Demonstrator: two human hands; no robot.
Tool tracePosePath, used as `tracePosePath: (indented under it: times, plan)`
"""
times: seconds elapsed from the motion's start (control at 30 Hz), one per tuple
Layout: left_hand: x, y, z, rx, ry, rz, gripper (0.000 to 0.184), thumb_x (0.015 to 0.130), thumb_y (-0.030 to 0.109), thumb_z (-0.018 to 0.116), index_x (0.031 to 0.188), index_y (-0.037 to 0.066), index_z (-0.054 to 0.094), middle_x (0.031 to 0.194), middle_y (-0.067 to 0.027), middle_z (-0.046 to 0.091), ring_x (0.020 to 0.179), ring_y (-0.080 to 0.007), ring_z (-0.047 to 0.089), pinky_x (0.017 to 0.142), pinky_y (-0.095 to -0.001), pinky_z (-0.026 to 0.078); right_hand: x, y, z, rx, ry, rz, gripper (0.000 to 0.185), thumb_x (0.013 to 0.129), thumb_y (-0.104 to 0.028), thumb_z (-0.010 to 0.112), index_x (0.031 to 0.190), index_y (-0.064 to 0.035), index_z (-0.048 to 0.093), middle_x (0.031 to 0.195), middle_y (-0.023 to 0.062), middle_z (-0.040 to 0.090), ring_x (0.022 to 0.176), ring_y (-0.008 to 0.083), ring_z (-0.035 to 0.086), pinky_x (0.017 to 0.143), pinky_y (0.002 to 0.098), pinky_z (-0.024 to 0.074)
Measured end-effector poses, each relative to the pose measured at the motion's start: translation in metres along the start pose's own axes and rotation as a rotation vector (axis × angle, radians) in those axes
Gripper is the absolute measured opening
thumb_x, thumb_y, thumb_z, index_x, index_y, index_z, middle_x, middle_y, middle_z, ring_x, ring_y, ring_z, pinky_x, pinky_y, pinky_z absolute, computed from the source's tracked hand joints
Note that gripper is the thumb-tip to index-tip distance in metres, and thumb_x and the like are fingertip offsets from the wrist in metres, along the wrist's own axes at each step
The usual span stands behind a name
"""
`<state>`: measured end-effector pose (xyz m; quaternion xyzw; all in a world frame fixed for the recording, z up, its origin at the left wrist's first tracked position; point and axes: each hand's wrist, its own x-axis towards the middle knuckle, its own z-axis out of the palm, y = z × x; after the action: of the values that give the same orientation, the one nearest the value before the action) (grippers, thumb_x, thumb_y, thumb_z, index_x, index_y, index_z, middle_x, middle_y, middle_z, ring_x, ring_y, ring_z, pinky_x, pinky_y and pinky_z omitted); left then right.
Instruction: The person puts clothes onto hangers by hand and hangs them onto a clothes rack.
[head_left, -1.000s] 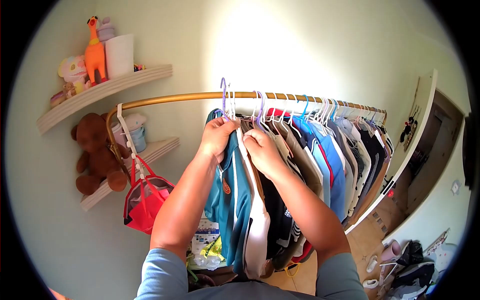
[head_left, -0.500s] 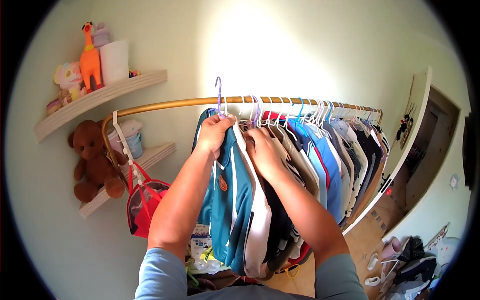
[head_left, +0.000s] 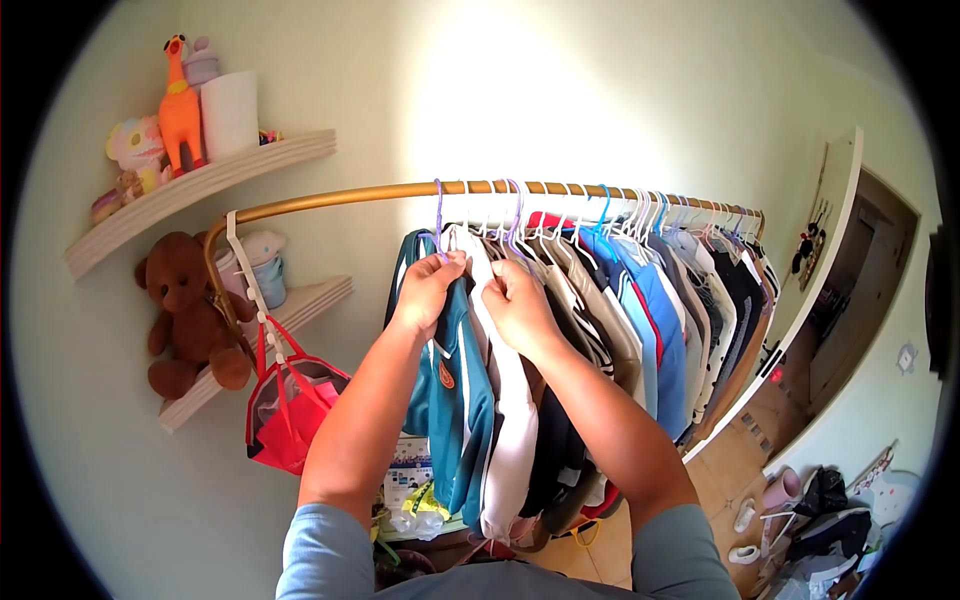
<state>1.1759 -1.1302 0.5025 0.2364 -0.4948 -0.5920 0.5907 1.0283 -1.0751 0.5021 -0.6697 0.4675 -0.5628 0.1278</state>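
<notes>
The teal jacket with a white stripe and a round red badge hangs at the left end of the row, on a purple hanger whose hook is over the rail. My left hand is closed on the jacket near its collar, just below the hanger's hook. Beside it hangs a white garment. My right hand has its fingers curled against the white garment's upper edge, pinching it. The fingertips of both hands are partly hidden by cloth.
Many clothes on hangers fill the golden rail to the right. A red bag hangs at its left end. Wall shelves hold a brown teddy bear and an orange rubber chicken. Bags and shoes lie on the floor at right.
The purple hanger has come down from above the rail, and its hook now sits over it. My left hand has lowered with the teal jacket. My right hand has moved onto the white garment.
</notes>
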Motion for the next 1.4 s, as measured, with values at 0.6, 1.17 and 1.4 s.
tracePosePath:
  times: [0.6,1.17,1.4]
  plan:
    - [-0.046,-0.025,-0.011,0.629,0.131,0.385,0.053,0.089,0.021,0.071,0.132,-0.002,0.050,0.117,-0.0127,0.054,0.098,-0.0185,0.056,0.090,-0.0326,0.049,-0.022,0.001,-0.024,-0.751,0.002,-0.317,0.045,0.079,-0.007,0.066,0.124,-0.0032,0.059,0.106,0.0149,0.063,0.106,0.0334,0.058,0.090,0.0460,0.0436]
    - [-0.135,-0.063,-0.017,0.246,-0.160,-0.029,0.069,0.098,0.029,0.061,0.152,0.006,0.026,0.122,-0.0110,0.057,0.105,-0.0164,0.053,0.087,-0.0289,0.043,-0.120,-0.013,-0.012,0.024,0.049,-0.144,0.036,0.088,0.002,0.055,0.124,0.0014,0.059,0.135,0.0215,0.053,0.125,0.0389,0.051,0.107,0.0419,0.0404]
    - [-0.205,-0.085,-0.008,0.234,0.201,0.502,0.028,0.098,0.012,0.056,0.122,0.000,0.053,0.103,-0.0064,0.060,0.091,-0.0132,0.055,0.081,-0.0247,0.044,-0.210,-0.025,-0.082,-0.200,0.145,-0.172,0.049,0.085,-0.002,0.063,0.133,-0.0033,0.052,0.134,0.0183,0.050,0.122,0.0380,0.050,0.104,0.0428,0.0405]
